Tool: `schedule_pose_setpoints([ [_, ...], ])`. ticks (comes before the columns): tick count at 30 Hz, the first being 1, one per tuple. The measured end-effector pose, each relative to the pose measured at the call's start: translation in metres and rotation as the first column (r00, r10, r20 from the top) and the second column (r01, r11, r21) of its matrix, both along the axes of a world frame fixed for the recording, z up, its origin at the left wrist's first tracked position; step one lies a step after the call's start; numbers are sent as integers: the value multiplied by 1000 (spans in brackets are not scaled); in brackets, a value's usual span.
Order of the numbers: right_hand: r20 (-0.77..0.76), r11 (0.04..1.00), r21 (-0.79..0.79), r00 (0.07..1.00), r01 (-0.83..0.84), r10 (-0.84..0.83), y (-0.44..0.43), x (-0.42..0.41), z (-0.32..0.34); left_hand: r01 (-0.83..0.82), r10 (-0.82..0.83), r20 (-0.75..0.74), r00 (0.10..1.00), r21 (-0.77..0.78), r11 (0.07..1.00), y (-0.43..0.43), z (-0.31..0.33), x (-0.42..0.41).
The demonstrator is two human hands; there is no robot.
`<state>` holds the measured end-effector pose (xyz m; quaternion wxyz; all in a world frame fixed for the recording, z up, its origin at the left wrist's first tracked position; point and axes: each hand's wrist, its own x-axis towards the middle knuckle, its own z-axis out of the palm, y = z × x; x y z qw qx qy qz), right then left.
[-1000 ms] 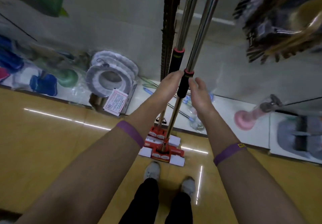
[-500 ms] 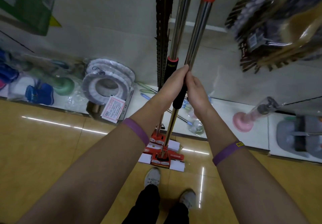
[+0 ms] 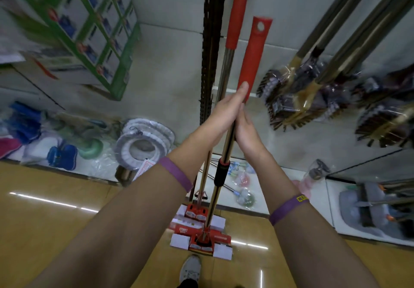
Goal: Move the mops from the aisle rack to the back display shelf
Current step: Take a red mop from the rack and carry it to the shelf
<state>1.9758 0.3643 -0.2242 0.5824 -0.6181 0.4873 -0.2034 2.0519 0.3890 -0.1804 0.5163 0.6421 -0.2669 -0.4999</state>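
Both hands have slid up the pole since a second ago – they were down on the black foam sleeve (image 3: 221, 172), and now that sleeve sits below them. The left hand (image 3: 227, 111) and right hand (image 3: 246, 132) are pressed flat against each other with the steel pole of the nearer red-headed flat mop (image 3: 214, 200) sandwiched between the palms. The fingers look pretty straight, with the left fingertips (image 3: 244, 87) touching the bottom of its red plastic handle (image 3: 255, 59). I can't tell if a thumb wraps round behind.

That mop stands nearly upright, its head in white card sleeves on the glossy yellow floor (image 3: 44, 220), just in front of a grey shoe (image 3: 190, 269). The second steel mop with a red grip (image 3: 238, 14) stands just behind it, next to the black perforated shelf upright (image 3: 209, 41), with its head touching the first one's. There are purple wristbands (image 3: 177, 173) on both arms. Bagged brooms (image 3: 291, 99) hang to the right, and white padded rings (image 3: 143, 139) lie on the low shelf to the left.
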Motion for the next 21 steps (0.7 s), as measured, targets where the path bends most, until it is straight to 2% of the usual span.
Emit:
schedule_pose_setpoints([
  [5, 12, 997, -64, 999, 37, -36, 22, -8, 30, 42, -42, 34, 999, -7, 999, 29, 26, -7],
  [12, -176, 970, -242, 984, -9, -35, 63, -31, 57, 23, -8, 221, 975, -64, 998, 70, 35, -27],
  [16, -163, 961, -275, 985, 10, -57, 79, -51, 74, 13, 6, 244, 970, -74, 997, 85, 47, -44],
  [21, -162, 933, -344, 972, 108, -172, 87, -91, 104, 66, -18, 294, 956, -154, 986, 85, 77, -81],
])
